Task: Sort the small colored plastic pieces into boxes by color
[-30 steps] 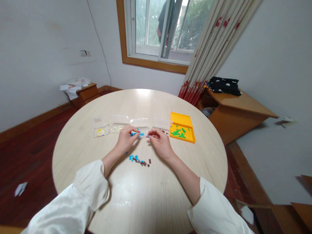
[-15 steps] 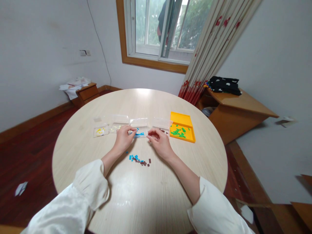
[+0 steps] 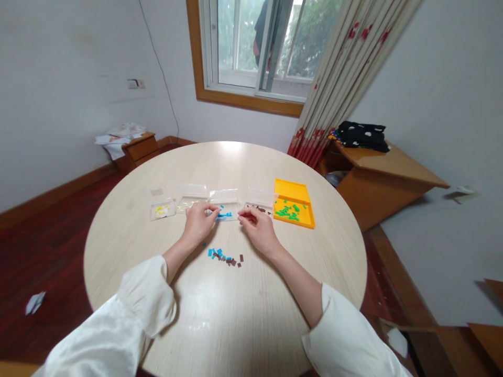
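Note:
My left hand (image 3: pixel 199 219) is closed in a pinch at the left side of a clear plastic box (image 3: pixel 231 219) that holds small blue building bricks (image 3: pixel 225 214). What its fingertips hold, if anything, is hidden. At the right side of the same box, my right hand (image 3: pixel 258 226) has thumb and forefinger together; anything between them is too small to make out. Partly behind this hand stands a clear box with brown bricks (image 3: pixel 262 209). Nearer to me on the table lies a loose heap of blue bricks (image 3: pixel 214 253) and dark brown bricks (image 3: pixel 234 262).
An orange case (image 3: pixel 294 189) with green bricks (image 3: pixel 288 212) stands open at the right. To the left are a clear box with yellow bricks (image 3: pixel 161 211) and another with pale bricks (image 3: pixel 184 206). All rest on a round wooden table (image 3: pixel 204 314).
Both hands stay almost where they were. My right fingertips have shifted very slightly right and up, and my left fingers have moved a little. The loose heap looks the same.

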### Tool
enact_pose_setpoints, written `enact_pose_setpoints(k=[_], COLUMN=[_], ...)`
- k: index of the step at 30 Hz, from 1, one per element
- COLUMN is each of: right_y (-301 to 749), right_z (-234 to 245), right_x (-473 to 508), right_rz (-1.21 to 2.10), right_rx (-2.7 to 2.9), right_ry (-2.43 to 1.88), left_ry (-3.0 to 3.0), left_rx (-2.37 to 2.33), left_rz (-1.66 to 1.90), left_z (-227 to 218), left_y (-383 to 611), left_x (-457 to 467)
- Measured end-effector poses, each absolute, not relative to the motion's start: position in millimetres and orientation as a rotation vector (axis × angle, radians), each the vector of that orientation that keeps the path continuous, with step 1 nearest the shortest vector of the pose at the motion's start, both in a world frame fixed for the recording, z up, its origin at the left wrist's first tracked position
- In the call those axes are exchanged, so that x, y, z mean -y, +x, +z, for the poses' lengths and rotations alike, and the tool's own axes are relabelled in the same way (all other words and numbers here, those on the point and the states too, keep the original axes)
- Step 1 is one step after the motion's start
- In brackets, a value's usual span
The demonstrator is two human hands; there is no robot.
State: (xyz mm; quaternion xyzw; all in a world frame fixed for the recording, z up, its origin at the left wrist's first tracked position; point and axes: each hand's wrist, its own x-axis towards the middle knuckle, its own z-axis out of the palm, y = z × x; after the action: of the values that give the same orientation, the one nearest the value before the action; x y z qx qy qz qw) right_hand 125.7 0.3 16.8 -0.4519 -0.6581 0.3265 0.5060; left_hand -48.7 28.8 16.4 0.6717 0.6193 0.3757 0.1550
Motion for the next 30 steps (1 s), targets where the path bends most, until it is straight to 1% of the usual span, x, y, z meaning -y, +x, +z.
enact_pose_setpoints(k=[7,12,17,22,25,30], right_y=[126,124,123,124,123,120], right_z=[14,7,7,10,11,12], right_x=[-1,-4,-4,-4,-3,-1], right_rz=[0.861,0.968,1.005,1.000,0.945,0.858], right_rx=[1.537,1.465,1.433,1.429,1.465,1.528], right_ry=[-1.080,-1.031,-1.016,-1.019,-1.022,-1.029], left_ry=[1.920,1.933,1.943,2.107,2.230,2.289], left_rx=[-1.793,-1.785,-1.776,-1.521,-1.358,-1.273], left_rz=[1.046,1.067,1.106,1.184,1.172,1.116], left_z=[15,14,15,18,19,16], left_y=[-48,-49,-50,-46,-41,-39], left_x=[-29,-30,-30,-25,-19,-16])
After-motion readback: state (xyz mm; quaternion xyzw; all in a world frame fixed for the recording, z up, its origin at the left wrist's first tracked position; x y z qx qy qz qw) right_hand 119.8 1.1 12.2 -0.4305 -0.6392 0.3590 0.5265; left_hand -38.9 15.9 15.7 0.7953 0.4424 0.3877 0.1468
